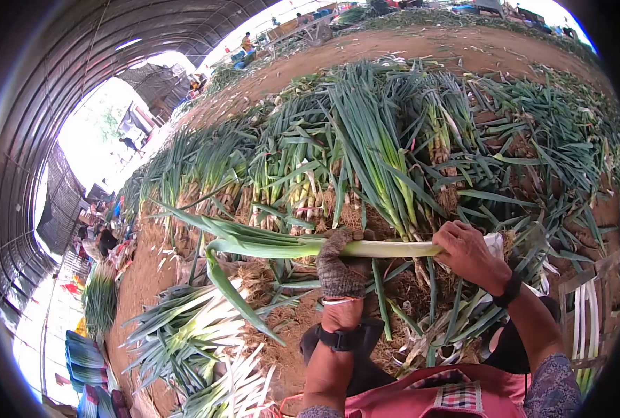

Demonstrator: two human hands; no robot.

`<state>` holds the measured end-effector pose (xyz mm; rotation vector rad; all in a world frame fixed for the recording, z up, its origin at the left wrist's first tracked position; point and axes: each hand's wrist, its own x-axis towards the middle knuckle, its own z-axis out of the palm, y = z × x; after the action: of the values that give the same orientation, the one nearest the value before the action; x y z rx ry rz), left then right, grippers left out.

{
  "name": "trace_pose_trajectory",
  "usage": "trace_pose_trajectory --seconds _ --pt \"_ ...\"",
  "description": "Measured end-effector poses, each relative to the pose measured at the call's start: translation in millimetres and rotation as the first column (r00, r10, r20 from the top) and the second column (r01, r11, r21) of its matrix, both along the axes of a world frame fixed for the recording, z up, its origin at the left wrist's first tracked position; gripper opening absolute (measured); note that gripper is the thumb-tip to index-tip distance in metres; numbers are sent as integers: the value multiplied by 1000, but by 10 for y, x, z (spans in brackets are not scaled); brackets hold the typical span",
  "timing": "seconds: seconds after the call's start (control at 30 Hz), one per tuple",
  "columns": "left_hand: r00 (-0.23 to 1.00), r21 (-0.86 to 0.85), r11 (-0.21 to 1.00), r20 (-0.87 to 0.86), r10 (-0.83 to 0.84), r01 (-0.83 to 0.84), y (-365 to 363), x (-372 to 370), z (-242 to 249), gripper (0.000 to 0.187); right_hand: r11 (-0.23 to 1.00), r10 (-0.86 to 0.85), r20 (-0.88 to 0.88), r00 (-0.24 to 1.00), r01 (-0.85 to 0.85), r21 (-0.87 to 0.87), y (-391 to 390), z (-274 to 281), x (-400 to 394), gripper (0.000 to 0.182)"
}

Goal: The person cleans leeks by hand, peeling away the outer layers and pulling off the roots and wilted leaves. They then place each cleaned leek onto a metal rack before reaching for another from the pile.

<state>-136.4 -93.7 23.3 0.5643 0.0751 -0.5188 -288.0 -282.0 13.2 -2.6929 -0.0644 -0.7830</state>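
Holding one leek [303,245] level, the gloved left hand [340,268] and bare right hand [467,252] grip it firmly.

My left hand [342,268] hides part of leek stalk [386,249]; right hand [468,254] covers its root end. Distant people [247,42] too small to make out; white stalks [585,320] cut off at frame edge.

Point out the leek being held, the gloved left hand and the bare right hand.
leek [386,249], head view, pale stalk between the hands
left hand [341,265], head view, knitted glove's back
right hand [466,252], head view, back of hand
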Motion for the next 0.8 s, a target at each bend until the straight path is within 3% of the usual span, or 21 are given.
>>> trace_pose_trajectory --seconds 0.07,0.17,0.23,0.27,0.37,0.43,0.53,0.6,0.63,0.73,0.8 --pt "979 110 993 202 18 -41 -32 6 -110 15 1000 0 -5 1000 0 -12 14 -13 0 27" --pt "933 211 975 359 -14 -66 -10 28 -192 19 1000 -5 4 1000 5 -3 46 6 7 25" --pt "822 359 911 568 -42 -202 25 8 -218 22 1000 -10 19 1000 10 -5 52 -14 13 23" --pt "690 442 825 719 -90 -352 40 -21 -242 23 999 -10 7 1000 10 -32 52 -36 16 22" --pt "461 517 633 845 -270 -576 75 -66 -104 24 996 -9 -21 1000 7 -94 38 -130 31 21" --pt "593 551 684 777 -212 -478 66 -161 -1 23 994 4 -31 1000 -7 -110 36 -169 34 23" --pt "581 577 689 767 -272 -439 86 -125 5 22 984 -29 -93 995 12 -177 53 -140 16 22" --pt "906 221 974 419 -55 -43 61 -107 61 22 993 -9 -31 999 6 -117 19 -95 -7 20" --pt "985 -67 995 164 -58 70 51 -100 87 22 996 -1 0 1000 1 -87 0 -60 -19 19" --pt "997 -106 993 61 -38 44 54 -97 114 23 998 13 9 1000 -13 67 -52 91 -72 16" --pt "990 -81 997 138 2 9 43 -37 74 23 950 42 31 999 -50 308 -96 106 -97 13"
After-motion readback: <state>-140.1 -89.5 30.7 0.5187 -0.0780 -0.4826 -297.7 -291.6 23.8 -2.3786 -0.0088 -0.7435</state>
